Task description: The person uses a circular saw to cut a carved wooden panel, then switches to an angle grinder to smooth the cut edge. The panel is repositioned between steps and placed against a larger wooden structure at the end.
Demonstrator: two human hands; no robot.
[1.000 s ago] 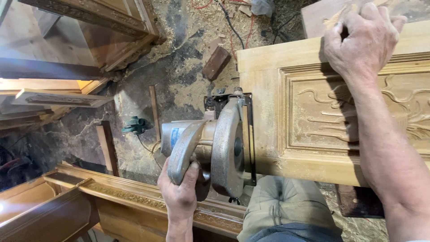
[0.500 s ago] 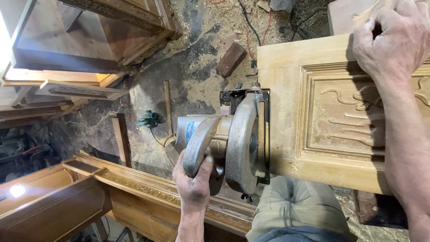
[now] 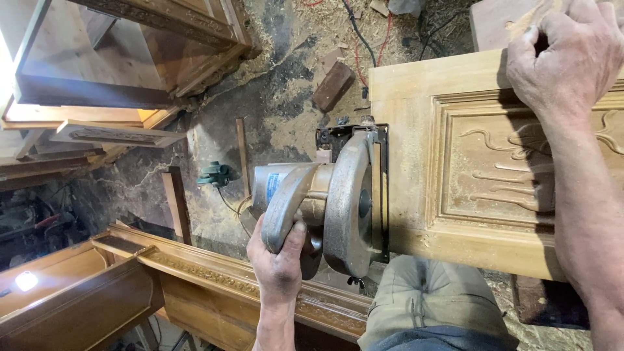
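My left hand (image 3: 279,263) grips the grey handle of a circular saw (image 3: 325,198). The saw's base plate rests on the left end of a carved wooden door panel (image 3: 416,162), its blade guard just off the panel's edge. At the upper right my right hand (image 3: 562,62) presses down on the far edge of the panel, fingers curled over it. The panel lies across my knee (image 3: 426,302), which wears khaki cloth.
The floor is covered in sawdust with a small wood block (image 3: 333,86), a thin stick (image 3: 242,153), cables (image 3: 364,39) and a green tool (image 3: 214,174). Carved wooden furniture frames (image 3: 214,279) stand at the lower left and upper left (image 3: 130,58).
The view has drifted slightly, so the saw and panel sit a little further right in the frame. The saw stays at the panel's left end and both hands keep their hold.
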